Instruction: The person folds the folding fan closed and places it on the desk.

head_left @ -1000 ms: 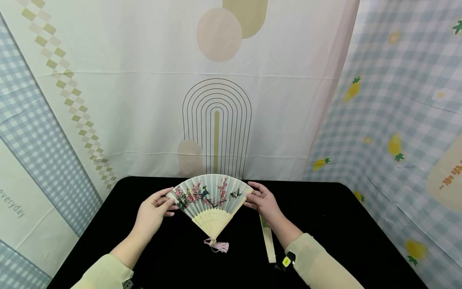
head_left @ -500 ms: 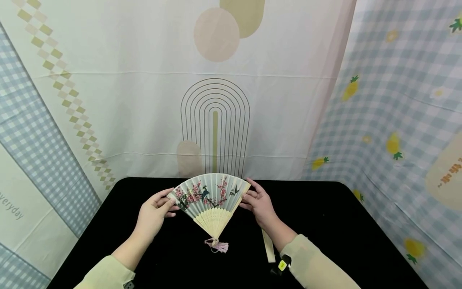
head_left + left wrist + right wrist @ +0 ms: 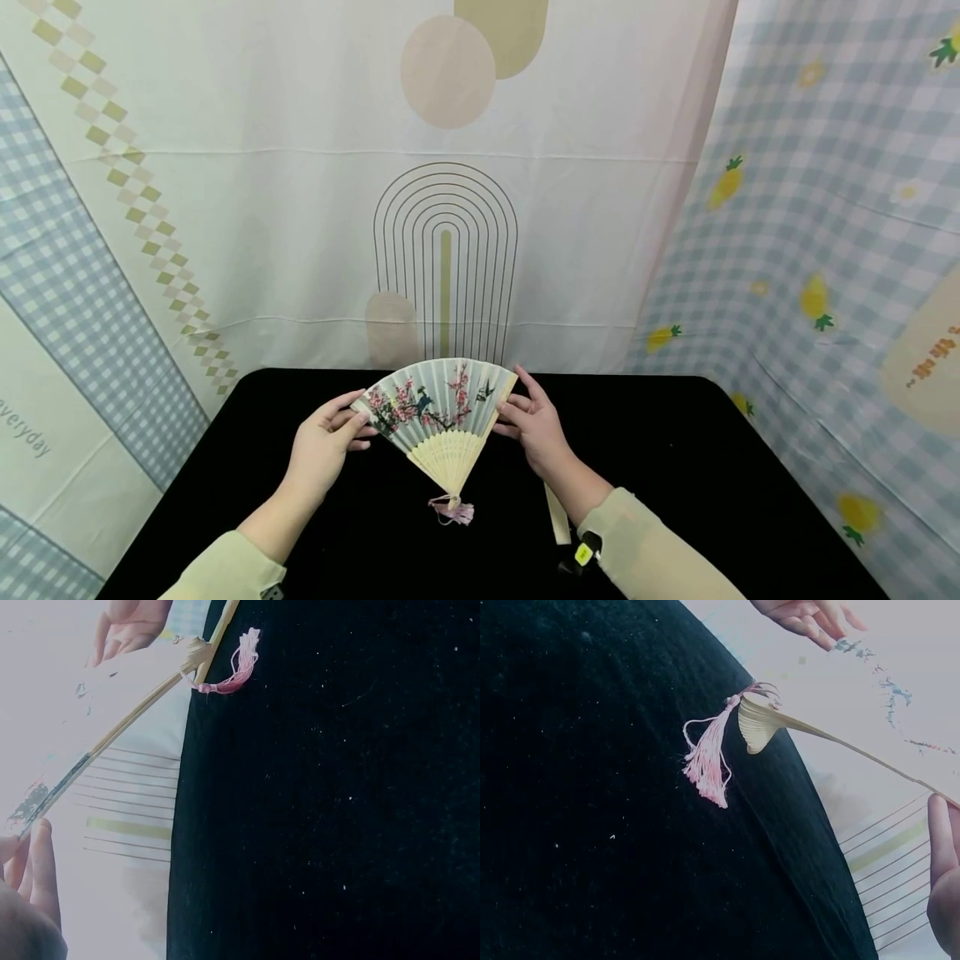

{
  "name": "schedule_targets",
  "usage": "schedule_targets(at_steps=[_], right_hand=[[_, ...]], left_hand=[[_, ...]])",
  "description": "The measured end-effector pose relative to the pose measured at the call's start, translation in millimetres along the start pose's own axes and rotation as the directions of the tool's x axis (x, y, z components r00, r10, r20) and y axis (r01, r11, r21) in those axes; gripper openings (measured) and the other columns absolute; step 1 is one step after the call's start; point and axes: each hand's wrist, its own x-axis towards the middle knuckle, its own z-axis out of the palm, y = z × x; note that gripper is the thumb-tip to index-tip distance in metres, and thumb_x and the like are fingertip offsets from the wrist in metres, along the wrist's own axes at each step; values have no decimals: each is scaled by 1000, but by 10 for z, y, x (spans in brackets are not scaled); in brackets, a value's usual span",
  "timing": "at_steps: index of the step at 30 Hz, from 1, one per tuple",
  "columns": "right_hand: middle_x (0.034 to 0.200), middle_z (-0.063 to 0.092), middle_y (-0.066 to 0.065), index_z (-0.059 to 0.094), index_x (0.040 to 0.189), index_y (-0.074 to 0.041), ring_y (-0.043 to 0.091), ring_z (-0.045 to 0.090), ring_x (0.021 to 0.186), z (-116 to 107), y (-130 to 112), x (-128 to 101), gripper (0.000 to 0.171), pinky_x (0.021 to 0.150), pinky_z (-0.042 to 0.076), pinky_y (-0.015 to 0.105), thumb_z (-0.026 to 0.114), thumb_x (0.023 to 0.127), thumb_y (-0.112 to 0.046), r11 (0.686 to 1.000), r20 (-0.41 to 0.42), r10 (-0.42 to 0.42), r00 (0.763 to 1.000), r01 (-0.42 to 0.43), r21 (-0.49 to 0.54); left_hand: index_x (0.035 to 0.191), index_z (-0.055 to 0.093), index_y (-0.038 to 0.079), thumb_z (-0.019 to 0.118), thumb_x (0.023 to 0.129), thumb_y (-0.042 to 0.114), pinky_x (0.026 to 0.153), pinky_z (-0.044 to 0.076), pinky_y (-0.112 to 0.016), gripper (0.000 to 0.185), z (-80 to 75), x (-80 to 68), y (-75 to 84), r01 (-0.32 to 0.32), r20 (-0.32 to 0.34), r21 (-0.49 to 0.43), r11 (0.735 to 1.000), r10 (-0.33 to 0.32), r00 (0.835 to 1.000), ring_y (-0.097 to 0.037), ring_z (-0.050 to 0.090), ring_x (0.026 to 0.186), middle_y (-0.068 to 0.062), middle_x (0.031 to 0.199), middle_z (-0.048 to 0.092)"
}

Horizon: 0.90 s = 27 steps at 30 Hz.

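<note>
A spread folding fan (image 3: 431, 408) with pink blossoms and birds on pale cloth is held up between both hands over the black table. Its cream ribs (image 3: 450, 454) meet at the bottom, where a pink tassel (image 3: 711, 754) hangs. My left hand (image 3: 318, 450) pinches the fan's left edge between thumb and fingers. On the opposite edge, my right hand (image 3: 542, 429) pinches the outer rib, its index finger reaching up near the top corner. In both wrist views the fan's cloth is washed out by brightness.
A closed pale fan (image 3: 557, 515) lies on the black table (image 3: 675, 500) beneath the right forearm, partly hidden by it. A white patterned curtain (image 3: 322, 233) hangs behind the table's far edge. Blue checked cloth (image 3: 772, 250) with pineapples hangs at the right.
My right hand has moved a little left and up with its edge of the fan, so the fan is slightly narrower and tilted. The left hand has shifted only slightly.
</note>
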Motion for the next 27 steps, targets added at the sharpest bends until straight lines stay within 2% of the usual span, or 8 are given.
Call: schedule_targets(at_steps=[14,22,27], right_hand=[[98,73,2,32,156,-22,18,72,89,8,-7,-17,76,71,61,34,60,93,9,1000,16,-15,1000,14,16],[101,73,3,30,158,-19,21,74,82,4,-9,-38,76,73,61,39,60,93,9,1000,41,-18,999,18,3],[102,73,5,36,155,-24,21,73,82,25,-18,-44,74,73,61,39,60,93,8,1000,31,2,1000,-2,-1]], left_hand=[[135,59,5,64,97,5,67,60,-30,39,20,-13,-20,-10,-1,3,1000,10,1000,-14,72,76,-19,103,72],[137,59,10,64,97,5,67,60,-31,40,58,-13,1,-44,38,37,998,42,998,-15,72,78,-17,93,69],[138,58,12,64,97,9,68,60,-31,41,72,-20,14,-60,55,50,997,57,997,-15,71,79,-18,95,68]])
